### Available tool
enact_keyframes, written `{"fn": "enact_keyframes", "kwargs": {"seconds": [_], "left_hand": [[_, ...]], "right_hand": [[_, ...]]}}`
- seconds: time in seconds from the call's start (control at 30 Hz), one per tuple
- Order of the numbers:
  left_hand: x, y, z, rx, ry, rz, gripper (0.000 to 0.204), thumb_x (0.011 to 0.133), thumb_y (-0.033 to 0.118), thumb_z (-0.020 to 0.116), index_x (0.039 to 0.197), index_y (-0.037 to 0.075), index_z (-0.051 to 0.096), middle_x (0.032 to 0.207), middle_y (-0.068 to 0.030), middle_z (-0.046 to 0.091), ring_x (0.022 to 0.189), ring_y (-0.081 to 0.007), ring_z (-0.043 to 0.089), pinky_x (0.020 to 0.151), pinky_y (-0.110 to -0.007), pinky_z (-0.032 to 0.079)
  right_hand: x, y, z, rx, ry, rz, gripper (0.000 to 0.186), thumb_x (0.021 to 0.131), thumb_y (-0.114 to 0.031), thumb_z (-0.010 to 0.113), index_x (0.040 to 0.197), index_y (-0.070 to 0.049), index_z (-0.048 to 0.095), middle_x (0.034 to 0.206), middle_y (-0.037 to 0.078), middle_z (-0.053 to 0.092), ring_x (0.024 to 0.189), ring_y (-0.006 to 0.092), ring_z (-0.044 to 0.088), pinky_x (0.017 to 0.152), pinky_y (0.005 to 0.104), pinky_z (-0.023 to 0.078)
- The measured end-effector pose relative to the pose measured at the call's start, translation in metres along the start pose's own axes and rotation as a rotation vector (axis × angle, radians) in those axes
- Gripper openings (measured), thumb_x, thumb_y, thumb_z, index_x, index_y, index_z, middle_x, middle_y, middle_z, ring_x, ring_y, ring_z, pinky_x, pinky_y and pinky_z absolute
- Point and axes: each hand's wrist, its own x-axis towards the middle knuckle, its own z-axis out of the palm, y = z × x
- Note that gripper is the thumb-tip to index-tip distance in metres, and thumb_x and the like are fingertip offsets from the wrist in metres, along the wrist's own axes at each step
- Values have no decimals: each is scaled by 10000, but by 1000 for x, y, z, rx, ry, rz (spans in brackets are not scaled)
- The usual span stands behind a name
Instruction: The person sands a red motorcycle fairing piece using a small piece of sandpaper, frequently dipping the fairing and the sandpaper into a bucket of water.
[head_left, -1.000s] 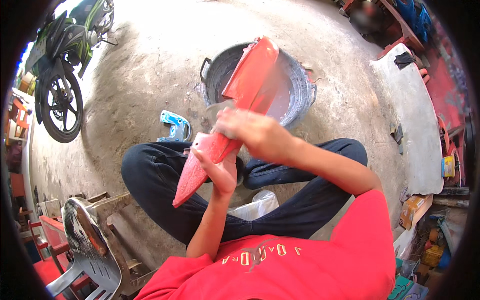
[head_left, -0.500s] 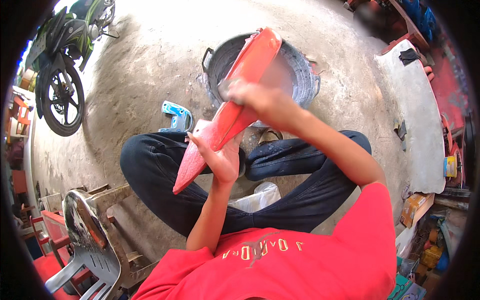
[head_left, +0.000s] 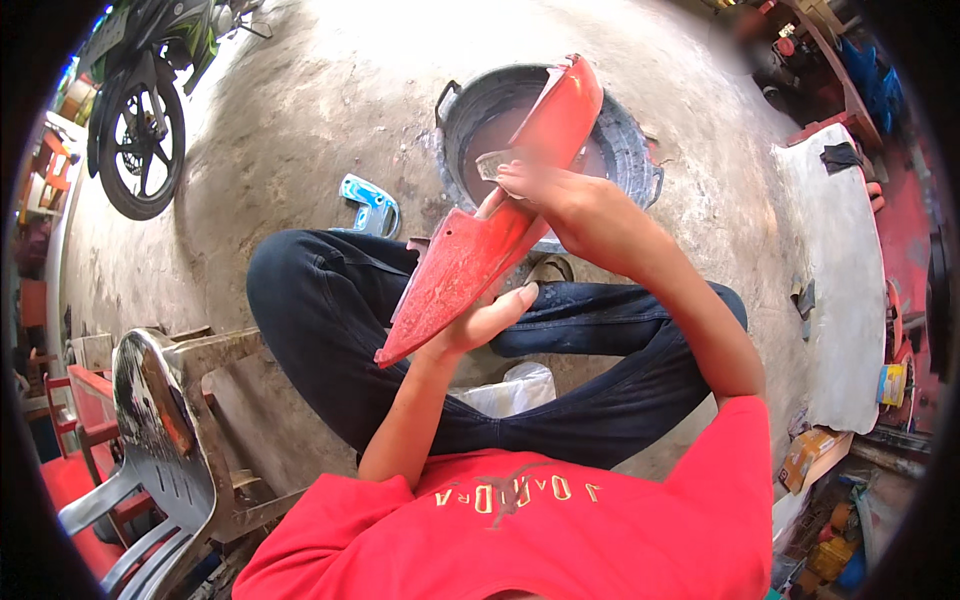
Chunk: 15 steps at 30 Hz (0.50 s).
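A long red plastic panel (head_left: 450, 275), like a motorbike body panel, is held slantwise above my lap. Its pointed end is toward me and its surface looks wet and scuffed. Beneath the pointed end, my left hand (head_left: 480, 322) supports it, with the thumb showing at the right and the other fingers hidden. Across the panel's middle lies my right hand (head_left: 575, 205), its fingers closed on a small greyish piece of sandpaper (head_left: 492, 164). The panel's far end reaches over a dark round tub (head_left: 460, 150) holding cloudy water.
A blue-and-white curved piece (head_left: 370, 205) lies on the concrete floor left of the tub. A motorbike (head_left: 145, 120) stands at far left. Near my left side is a worn grey plastic chair (head_left: 160, 430). A long pale slab (head_left: 840, 290) runs along the right, near a cardboard box (head_left: 812, 455).
The panel has turned over somewhat and shifted right. My left thumb has gone from its left side to its right. My right hand has moved slightly right and the greyish piece now shows.
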Motion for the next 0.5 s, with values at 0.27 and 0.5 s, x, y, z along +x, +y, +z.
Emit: {"fn": "enact_keyframes", "kwargs": {"seconds": [0.27, 0.5], "left_hand": [[-2, -7, -6, 790, 51, 47, 615, 983, 142, 659, 1557, 28, 468, 1659, -183, 388, 1494, -279, 431, 1206, -413, 362], [2, -25, 2, 674, 255, 319, 575, 949, 38, 654, 1494, -6, 478, 1521, -228, 513, 1408, -341, 504, 1192, -526, 374]], "right_hand": [[9, -65, -3, 148, -45, 55, 475, 907, 14, 594, 1376, -40, 640, 1408, 172, 660, 1296, 332, 648, 1086, 420, 535], [18, -84, 12, -8, 44, 57, 430, 952, -152, 590, 1341, 22, 637, 1333, 161, 705, 1232, 300, 696, 1103, 433, 525]]}}
